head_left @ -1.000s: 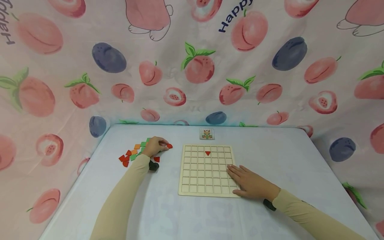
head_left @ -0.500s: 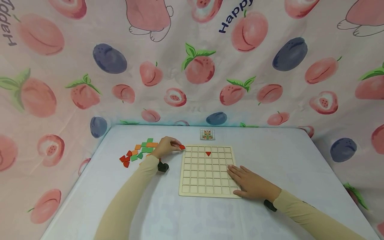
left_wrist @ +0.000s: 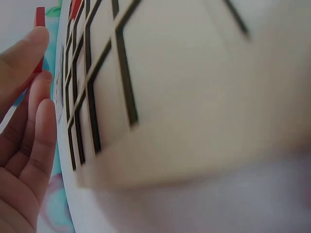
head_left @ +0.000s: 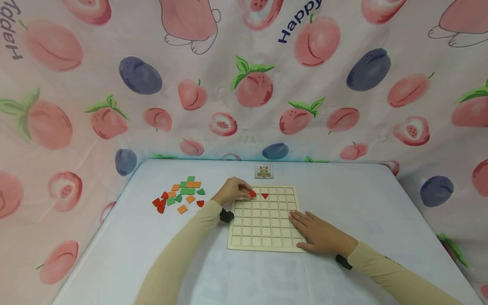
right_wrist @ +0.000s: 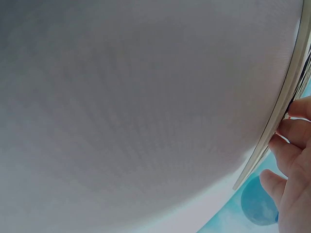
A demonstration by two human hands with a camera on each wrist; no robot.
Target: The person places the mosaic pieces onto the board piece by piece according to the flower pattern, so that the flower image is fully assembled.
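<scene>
Between thumb and fingertips, my left hand (head_left: 233,190) pinches a red quarter-round tile (head_left: 252,193) over the top left of a pale wooden grid board (head_left: 261,231). In the left wrist view that red tile (left_wrist: 40,17) stands edge-on at the thumb, above the board's dark grid lines. A red triangular tile (head_left: 264,195) lies in a top-row cell, just right of the held one. My right hand (head_left: 324,233) rests on the board's right edge with fingers straight. The right wrist view shows its fingers along the board's rim (right_wrist: 272,126).
Left of the board lie loose tiles: several green tiles (head_left: 187,191), orange tiles (head_left: 182,209) and red tiles (head_left: 161,209). A small card with a coloured grid pattern (head_left: 264,171) lies behind the board. A fruit-print cloth (head_left: 244,144) rises at the table's back.
My left hand has carried the red quarter-round tile rightward from the loose tiles to over the board's top left. The right hand has stayed in place.
</scene>
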